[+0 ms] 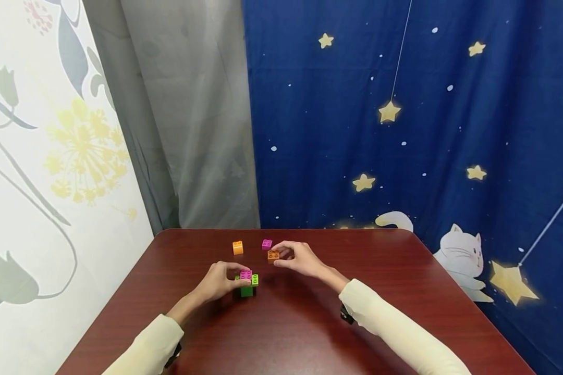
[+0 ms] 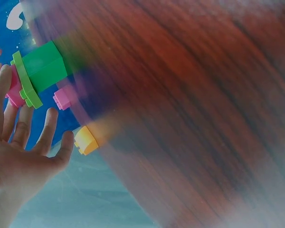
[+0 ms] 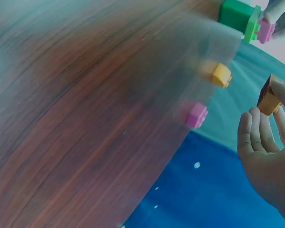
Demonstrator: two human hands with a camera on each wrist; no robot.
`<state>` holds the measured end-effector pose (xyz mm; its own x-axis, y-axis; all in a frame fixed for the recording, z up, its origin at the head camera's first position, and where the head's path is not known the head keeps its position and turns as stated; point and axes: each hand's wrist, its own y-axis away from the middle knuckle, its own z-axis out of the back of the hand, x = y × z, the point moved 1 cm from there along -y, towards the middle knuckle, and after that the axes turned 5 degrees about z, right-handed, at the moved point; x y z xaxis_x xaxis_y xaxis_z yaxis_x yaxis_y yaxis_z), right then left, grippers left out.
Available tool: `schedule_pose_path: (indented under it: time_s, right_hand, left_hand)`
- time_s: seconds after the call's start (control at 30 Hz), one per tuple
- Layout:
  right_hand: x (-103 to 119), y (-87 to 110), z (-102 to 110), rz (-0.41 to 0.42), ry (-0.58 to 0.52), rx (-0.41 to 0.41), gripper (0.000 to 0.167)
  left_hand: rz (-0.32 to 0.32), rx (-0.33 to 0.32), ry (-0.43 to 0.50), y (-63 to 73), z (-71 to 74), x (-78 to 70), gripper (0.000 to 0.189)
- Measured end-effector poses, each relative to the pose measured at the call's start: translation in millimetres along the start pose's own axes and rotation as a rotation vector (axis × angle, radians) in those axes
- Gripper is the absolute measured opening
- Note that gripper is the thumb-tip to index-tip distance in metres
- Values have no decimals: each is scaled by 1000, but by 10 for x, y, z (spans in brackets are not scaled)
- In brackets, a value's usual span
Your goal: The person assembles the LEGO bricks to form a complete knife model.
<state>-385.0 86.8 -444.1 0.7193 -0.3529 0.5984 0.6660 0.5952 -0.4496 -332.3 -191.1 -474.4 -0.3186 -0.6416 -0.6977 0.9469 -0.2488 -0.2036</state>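
My left fingers (image 1: 233, 266) pinch an upright pink-lime-green plastic block stack (image 1: 247, 292), lime plate's (image 2: 26, 78) long axis sideways, right fingers (image 1: 286, 244) pinch an orange-brown block (image 1: 273, 257), studs up.

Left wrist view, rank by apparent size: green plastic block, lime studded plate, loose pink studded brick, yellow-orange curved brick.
1. Green block
2. Lime plate
3. Loose pink brick and yellow-orange brick: too alike to rank.
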Motion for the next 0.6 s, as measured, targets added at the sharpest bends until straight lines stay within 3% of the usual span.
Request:
schedule_pose_path:
  time_s: [0.27, 0.6]
  right_hand:
    - [179, -147, -126, 43, -16, 14, 36]
    - [278, -173, -340, 72, -13, 76, 33]
  left_hand:
    - [-3, 5, -11, -32, 34, -31, 32]
    - [-7, -10, -55, -32, 34, -10, 39]
